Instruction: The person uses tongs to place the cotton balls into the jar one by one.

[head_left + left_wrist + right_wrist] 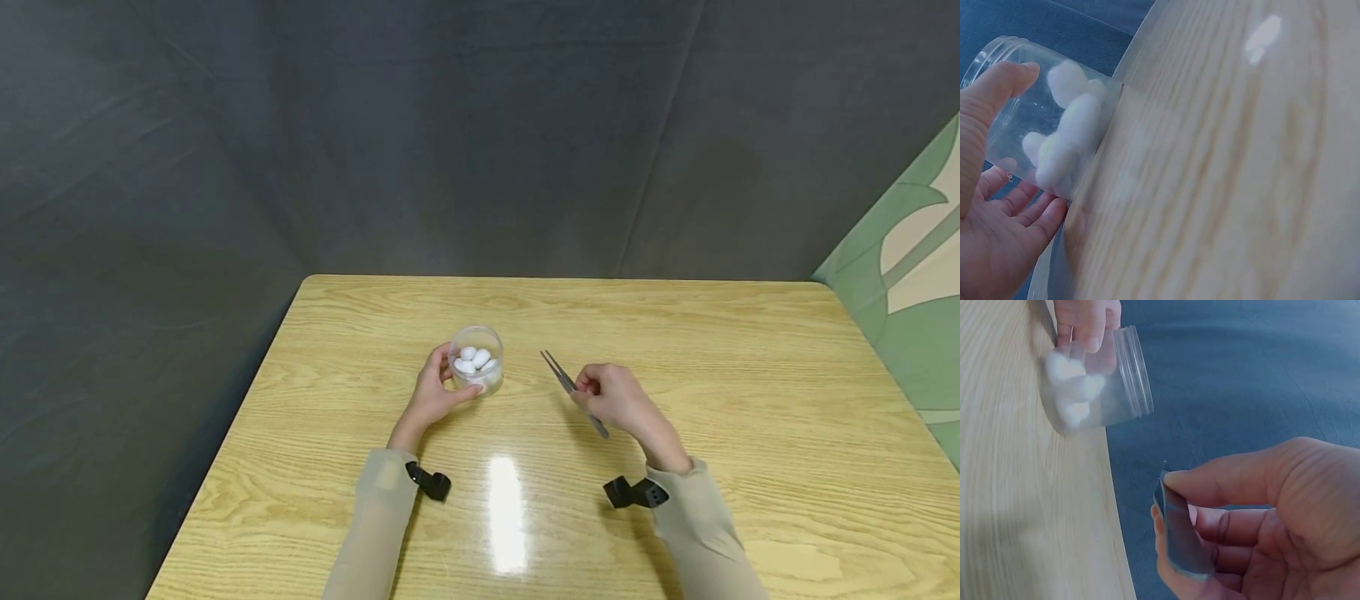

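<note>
A clear, lidless plastic jar [491, 379] stands upright on the wooden table, with several white cotton balls [1079, 122] in its lower part. My left hand [433, 392] holds the jar from its left side, thumb across the near wall and fingers around the far side. To the right of the jar, my right hand [615, 396] pinches a pair of metal tweezers [558, 372] between thumb and fingers. The tweezers' two tips are apart and point away to the upper left, toward the jar's side. In the right wrist view the tweezers' flat back end [1186, 540] lies across the fingers.
The wooden table [712, 333] has rounded far corners. Dark grey cloth [480, 150] hangs behind it and along the left. Green and beige leaf-patterned fabric [915, 275] is at the right edge. A black wrist camera [633, 492] sits on the right sleeve.
</note>
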Action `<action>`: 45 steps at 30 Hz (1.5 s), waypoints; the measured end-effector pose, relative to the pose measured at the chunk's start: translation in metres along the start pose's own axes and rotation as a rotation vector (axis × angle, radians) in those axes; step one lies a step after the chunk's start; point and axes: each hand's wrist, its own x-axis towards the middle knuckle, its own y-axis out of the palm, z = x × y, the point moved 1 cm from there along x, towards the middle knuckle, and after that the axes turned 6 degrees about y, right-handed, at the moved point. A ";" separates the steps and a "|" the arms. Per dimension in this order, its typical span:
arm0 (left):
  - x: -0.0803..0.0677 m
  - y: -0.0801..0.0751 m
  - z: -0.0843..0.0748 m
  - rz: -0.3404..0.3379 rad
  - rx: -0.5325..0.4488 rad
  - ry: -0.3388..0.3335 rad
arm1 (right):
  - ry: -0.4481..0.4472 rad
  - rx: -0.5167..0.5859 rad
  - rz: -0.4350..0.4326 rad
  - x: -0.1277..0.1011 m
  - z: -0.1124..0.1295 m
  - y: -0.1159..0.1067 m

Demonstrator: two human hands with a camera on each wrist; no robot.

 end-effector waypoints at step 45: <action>-0.001 0.000 0.001 0.002 0.008 0.040 | 0.183 -0.172 0.026 -0.016 -0.050 -0.001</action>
